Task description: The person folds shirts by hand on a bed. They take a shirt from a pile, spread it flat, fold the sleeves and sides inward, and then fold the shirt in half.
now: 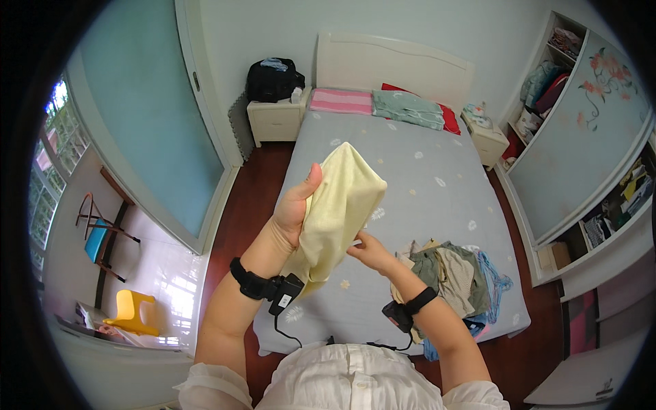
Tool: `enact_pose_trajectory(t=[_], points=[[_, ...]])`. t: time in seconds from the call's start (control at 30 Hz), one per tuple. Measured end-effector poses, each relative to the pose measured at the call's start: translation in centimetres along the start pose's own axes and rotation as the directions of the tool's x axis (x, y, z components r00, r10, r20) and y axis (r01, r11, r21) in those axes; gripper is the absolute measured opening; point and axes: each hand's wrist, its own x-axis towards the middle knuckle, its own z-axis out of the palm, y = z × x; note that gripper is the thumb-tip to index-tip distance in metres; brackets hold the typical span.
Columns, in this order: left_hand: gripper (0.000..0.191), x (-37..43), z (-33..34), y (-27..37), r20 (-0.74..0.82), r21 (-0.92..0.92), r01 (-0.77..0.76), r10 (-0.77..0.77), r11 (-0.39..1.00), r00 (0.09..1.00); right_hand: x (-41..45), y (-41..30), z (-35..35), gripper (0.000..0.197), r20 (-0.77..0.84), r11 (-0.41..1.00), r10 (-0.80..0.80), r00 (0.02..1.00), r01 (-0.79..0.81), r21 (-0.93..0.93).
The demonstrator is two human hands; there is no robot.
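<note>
A pale yellow cloth (341,205), partly bunched and hanging in folds, is held up over the bed. My left hand (294,210) grips its left side, thumb raised along the edge and the fingers hidden behind the fabric. At the cloth's lower right edge is my right hand (371,251), its fingertips bent against or just behind the fabric. A pile of clothes (451,277) in green, beige and stripes lies on the bed to the right, with blue clothes hangers (494,282) beside it.
Beneath my hands spreads a bed with a grey patterned sheet (410,169). Folded green (407,107) and pink striped textiles (341,101) lie by the headboard (394,61). Nightstands (277,120) flank it. An open-shelved wardrobe (579,143) stands right; a yellow plastic chair (136,311) is beyond the sliding door (148,102).
</note>
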Motion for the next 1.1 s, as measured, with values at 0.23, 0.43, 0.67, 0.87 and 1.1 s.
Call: enact_pose_trajectory(t=[0.23,0.43,0.67,0.87,1.1], points=[[0.047,-1.5,-4.0,1.1,-0.076,0.216,0.082,-0.066,0.973,0.995,-0.9,-1.9,1.1,0.056,0.055,0.860,-0.115,0.992,0.071,0.506],[0.046,-2.0,-4.3,0.6,-0.046,0.149,-0.026,0.033,0.988,0.998,-1.3,-3.2,1.2,0.031,-0.096,0.910,-0.309,0.946,0.323,0.261],[0.060,-2.3,-8.9,-1.8,-0.270,0.165,0.274,-0.223,0.948,0.937,-2.5,-7.2,-0.9,0.007,-0.538,0.758,-0.146,0.830,0.444,0.479],[0.049,-1.8,-8.8,-7.8,-0.193,0.705,0.338,-0.290,0.623,0.937,-3.2,-6.1,-1.5,0.006,-0.511,0.652,-0.069,0.857,0.426,0.627],[0.048,-1.6,-6.9,-5.4,-0.030,0.068,0.196,-0.194,0.978,0.980,-4.9,-4.7,-4.2,0.003,-0.549,0.744,-0.063,0.834,0.406,0.531]])
